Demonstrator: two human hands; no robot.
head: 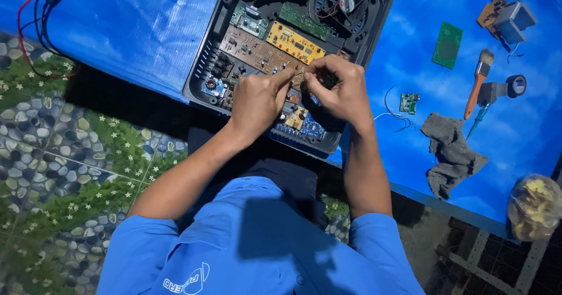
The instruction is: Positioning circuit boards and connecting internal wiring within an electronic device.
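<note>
An opened black appliance case (202, 67) lies on a blue table, showing several circuit boards and a cooling fan (342, 2). My left hand (254, 99) hovers over the lower boards, with its fingertips pinched together near a small part at the middle. My right hand (339, 90) meets it from the right, fingers curled on the same small part; what it is I cannot tell. Both hands hide the boards beneath them.
To the right on the blue table (140, 31) lie a green board (448, 44), a small board with wires (408, 103), an orange-handled brush (477, 84), a grey rag (451, 151), a tape roll (516, 85) and a plastic bag (535, 207). Red and black leads (32, 26) hang at top left. Pebble-pattern floor below.
</note>
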